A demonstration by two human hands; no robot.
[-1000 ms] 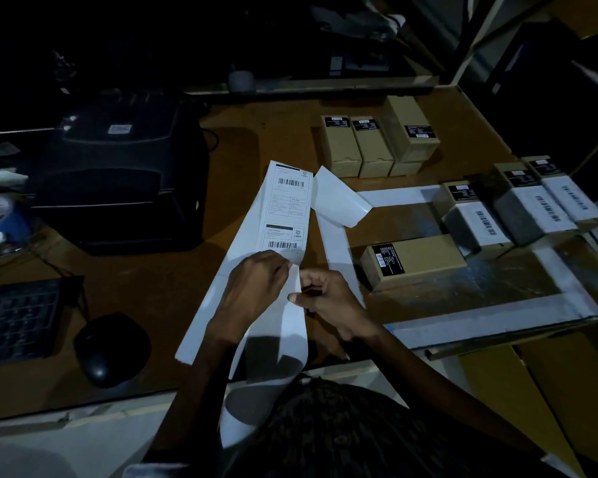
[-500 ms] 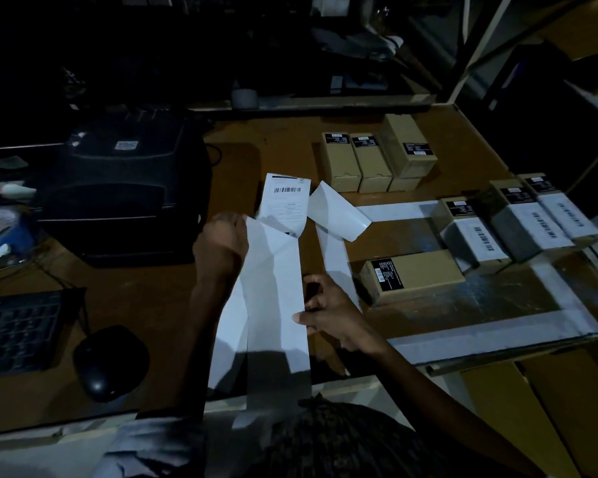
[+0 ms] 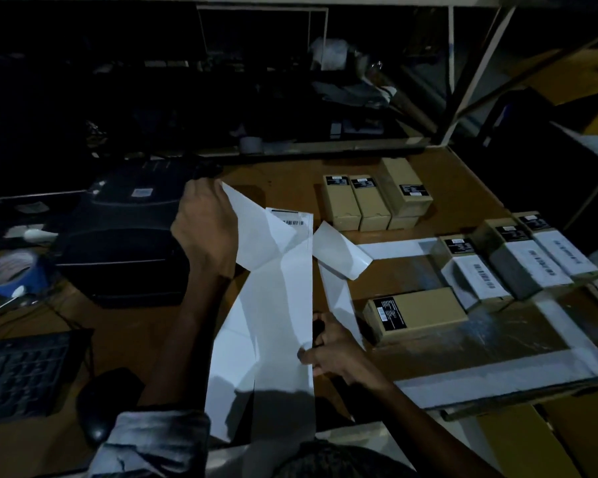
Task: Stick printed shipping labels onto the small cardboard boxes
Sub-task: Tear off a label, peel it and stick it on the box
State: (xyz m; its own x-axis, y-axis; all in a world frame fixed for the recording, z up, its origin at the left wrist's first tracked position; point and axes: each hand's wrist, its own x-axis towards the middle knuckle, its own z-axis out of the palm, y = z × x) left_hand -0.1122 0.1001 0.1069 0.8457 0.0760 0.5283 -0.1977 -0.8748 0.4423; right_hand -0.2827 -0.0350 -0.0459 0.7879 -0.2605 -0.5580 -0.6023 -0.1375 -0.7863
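Observation:
My left hand (image 3: 206,232) pinches the corner of a white label (image 3: 256,232) and holds it peeled up and away from the long backing strip (image 3: 277,326). A printed barcode label (image 3: 296,222) still sits at the strip's far end. My right hand (image 3: 332,350) pinches the strip's right edge near the table's front. A plain cardboard box (image 3: 418,313) lies on its side just right of that hand. Three labelled boxes (image 3: 518,267) stand further right. Three unlabelled boxes (image 3: 377,198) stand at the back.
A black label printer (image 3: 125,232) sits left of the strip. A keyboard (image 3: 21,370) and a mouse (image 3: 107,405) lie at the front left. A loose curled backing piece (image 3: 340,251) rests beside the strip. White tape lines (image 3: 497,370) mark the wooden table.
My left hand has risen and moved away from me, peeling the label further off the backing strip. My right hand stays holding the strip's edge down.

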